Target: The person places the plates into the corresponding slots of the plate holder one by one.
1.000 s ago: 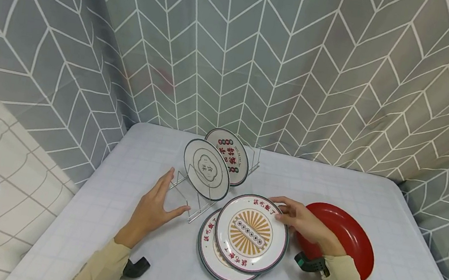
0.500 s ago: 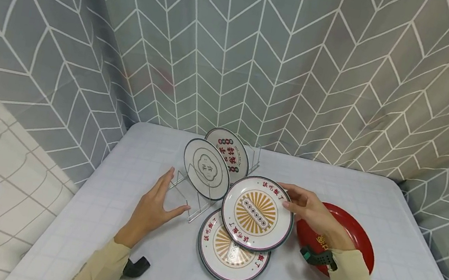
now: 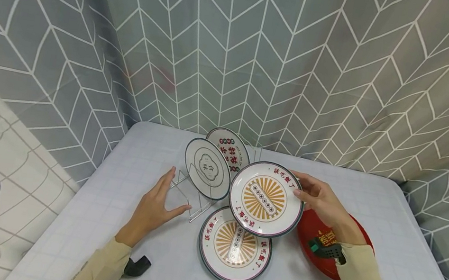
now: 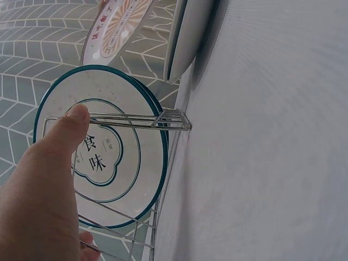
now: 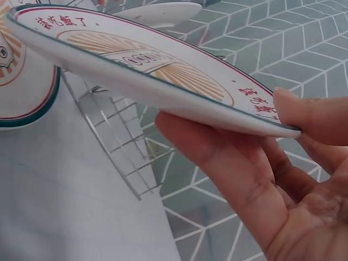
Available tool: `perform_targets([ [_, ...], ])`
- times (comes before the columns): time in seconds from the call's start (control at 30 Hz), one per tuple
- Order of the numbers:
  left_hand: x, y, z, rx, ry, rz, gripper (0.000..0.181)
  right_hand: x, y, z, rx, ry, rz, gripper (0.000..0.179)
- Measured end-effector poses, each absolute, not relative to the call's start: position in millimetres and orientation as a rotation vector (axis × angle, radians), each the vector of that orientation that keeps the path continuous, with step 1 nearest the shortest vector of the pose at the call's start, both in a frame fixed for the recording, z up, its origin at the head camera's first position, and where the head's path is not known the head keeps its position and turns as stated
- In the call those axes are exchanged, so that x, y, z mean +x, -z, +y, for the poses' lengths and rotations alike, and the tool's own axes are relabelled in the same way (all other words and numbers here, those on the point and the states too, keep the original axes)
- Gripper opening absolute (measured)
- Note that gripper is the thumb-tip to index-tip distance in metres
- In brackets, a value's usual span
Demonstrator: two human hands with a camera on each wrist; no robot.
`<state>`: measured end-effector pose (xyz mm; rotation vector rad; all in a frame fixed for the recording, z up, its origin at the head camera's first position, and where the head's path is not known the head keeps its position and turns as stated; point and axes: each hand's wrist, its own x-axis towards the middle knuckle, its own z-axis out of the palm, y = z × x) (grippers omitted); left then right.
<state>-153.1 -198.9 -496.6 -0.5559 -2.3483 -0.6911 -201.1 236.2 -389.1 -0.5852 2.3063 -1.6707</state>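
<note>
My right hand (image 3: pixel 323 204) pinches the rim of a white plate (image 3: pixel 266 198), thumb on top and fingers underneath. This plate has an orange sunburst and red characters; it is tilted and raised over the table. Below and nearer me lies a similar plate (image 3: pixel 232 268) on a short stack. My left hand (image 3: pixel 151 211) lies at the left side of a wire dish rack (image 4: pixel 130 122), its fingers straight and its thumb spread at the near corner. A plate with a black-outlined cloud emblem (image 3: pixel 209 166) leans in the rack, and a plate with red characters (image 3: pixel 228 143) stands behind it.
A red plate (image 3: pixel 312 233) lies at the right, partly hidden under the right forearm. The white-covered table (image 3: pixel 414 233) runs back to a grey curtain (image 3: pixel 283 62) with white lines. Dark wrist cameras (image 3: pixel 137 266) are strapped at both wrists.
My right hand has lifted the sunburst plate off the stack and carried it away from me and slightly right, showing more of the plate below. My left hand has stayed in place.
</note>
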Motion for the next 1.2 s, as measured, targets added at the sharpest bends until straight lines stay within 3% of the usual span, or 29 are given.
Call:
perform_targets([
  [0.6, -149.8, 497.1, -202.2, -0.539, 0.721, -2.358, 0.113, -252.6, 306.3, 218.4, -0.555, 1.927, 2.358, 0.053],
  [0.97, -152.3, 500.1, -200.3, -0.533, 0.730, -2.380, 0.111, -271.4, 277.4, 206.7, -0.555, 2.146, 2.329, 0.049],
  [1.2, -152.1, 497.5, -199.4, -0.543, 0.729, -2.377, 0.111, -281.7, 285.0, 196.2, -0.530, 2.013, 2.461, 0.053],
])
